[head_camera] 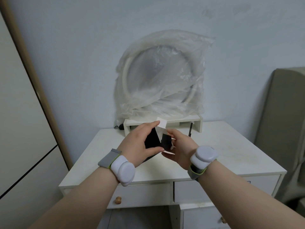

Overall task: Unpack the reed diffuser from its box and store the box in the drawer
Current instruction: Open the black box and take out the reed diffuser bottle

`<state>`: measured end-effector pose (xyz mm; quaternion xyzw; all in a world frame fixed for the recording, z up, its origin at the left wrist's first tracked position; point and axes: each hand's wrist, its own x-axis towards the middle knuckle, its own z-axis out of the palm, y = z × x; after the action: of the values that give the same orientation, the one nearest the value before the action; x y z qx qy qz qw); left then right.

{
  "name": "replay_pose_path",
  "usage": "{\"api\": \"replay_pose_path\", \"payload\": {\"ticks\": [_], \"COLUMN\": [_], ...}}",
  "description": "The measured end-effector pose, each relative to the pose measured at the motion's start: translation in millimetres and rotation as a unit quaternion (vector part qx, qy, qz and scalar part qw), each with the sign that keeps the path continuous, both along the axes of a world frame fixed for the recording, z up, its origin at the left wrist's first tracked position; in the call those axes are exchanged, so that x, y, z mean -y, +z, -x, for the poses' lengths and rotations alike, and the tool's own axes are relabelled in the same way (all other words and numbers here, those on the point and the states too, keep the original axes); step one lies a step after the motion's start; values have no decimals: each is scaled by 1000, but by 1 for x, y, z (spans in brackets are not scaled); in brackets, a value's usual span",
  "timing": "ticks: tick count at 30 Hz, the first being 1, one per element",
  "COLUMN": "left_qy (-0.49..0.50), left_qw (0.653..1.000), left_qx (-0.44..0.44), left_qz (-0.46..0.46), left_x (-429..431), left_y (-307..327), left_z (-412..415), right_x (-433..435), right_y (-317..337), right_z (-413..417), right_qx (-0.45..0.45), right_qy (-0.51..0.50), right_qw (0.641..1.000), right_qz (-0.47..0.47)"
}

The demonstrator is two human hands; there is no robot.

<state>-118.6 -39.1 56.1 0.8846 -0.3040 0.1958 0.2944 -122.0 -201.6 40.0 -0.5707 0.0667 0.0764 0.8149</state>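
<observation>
Both my hands hold a small black box (152, 139) with white inner flaps above the white cabinet top (231, 146). My left hand (140, 142) grips its left side, the forefinger touching a raised white flap (162, 123). On the right side my right hand (179, 149) holds the box, fingers around a black flap (165, 140). The box is open at the top; its contents are hidden. The left drawer (145, 194) with a wooden knob (118, 200) sits below the front edge, and a second drawer front (198, 190) lies to its right.
A white riser shelf (196, 123) stands at the back of the cabinet, carrying a round mirror wrapped in clear plastic (161, 78). A dark object (120, 126) lies behind the shelf's left end. A grey-covered piece of furniture (283, 129) is on the right, a pale door panel (24, 113) on the left.
</observation>
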Motion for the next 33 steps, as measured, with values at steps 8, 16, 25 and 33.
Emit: {"api": "replay_pose_path", "payload": {"ticks": [8,16,25,33], "left_qy": [36,70,25,-10], "left_qw": [997,996,922,911], "left_qx": [-17,45,343,326], "left_qz": [70,-14,-180,-254], "left_x": [-2,-3,12,19], "left_y": [9,27,46,20], "left_z": [-5,-4,0,-7], "right_x": [10,8,2,1], "right_y": [-8,-12,8,-16], "right_z": [2,3,12,15], "right_qx": [132,113,50,-47], "right_qy": [101,-10,-64,-70], "right_qw": [983,990,927,921], "right_qz": [-84,-82,-366,-380]}}
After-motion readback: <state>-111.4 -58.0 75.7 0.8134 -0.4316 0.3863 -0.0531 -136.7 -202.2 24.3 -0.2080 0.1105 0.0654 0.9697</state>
